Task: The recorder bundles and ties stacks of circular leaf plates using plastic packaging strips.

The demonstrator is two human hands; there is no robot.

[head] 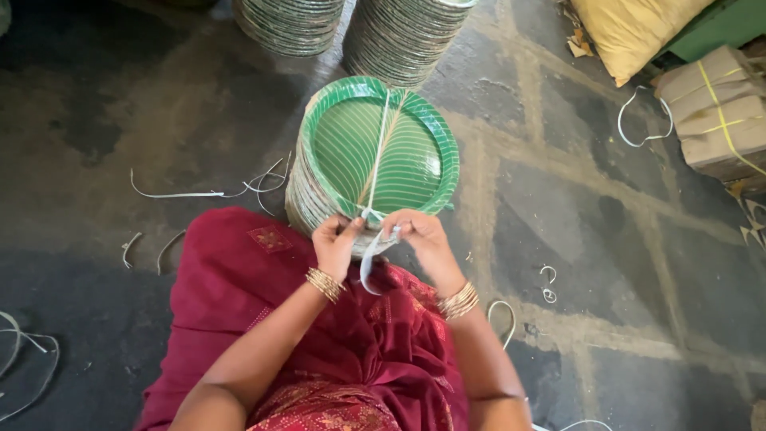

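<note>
- Head view: stack of green striped paper plates (pixel 375 152) lies tilted on the floor, just ahead of the person's lap, near rim toward the hands.
- White strap (pixel 380 148) runs across the top plate's face from far rim to near rim, meets in a knot at the near edge.
- Left hand (pixel 335 243) is at the near rim, fingers pinched shut on the strap by the knot.
- Right hand (pixel 423 239) sits just beside it, fingers closed on the same strap; a loose tail curls down between the two hands.
- Hands close together, nearly touching, both against the stack's edge.
- Gold bangles (pixel 323 283) on both wrists; red garment (pixel 239 319) covers the lap.
- Two more plate stacks (pixel 399 36) stand beyond the green one.
- Strap offcuts (pixel 207 191) are scattered on the dark floor (pixel 96 120); wrapped brown bundles (pixel 718 112) at upper right, yellow sack (pixel 630 28) beside them.
</note>
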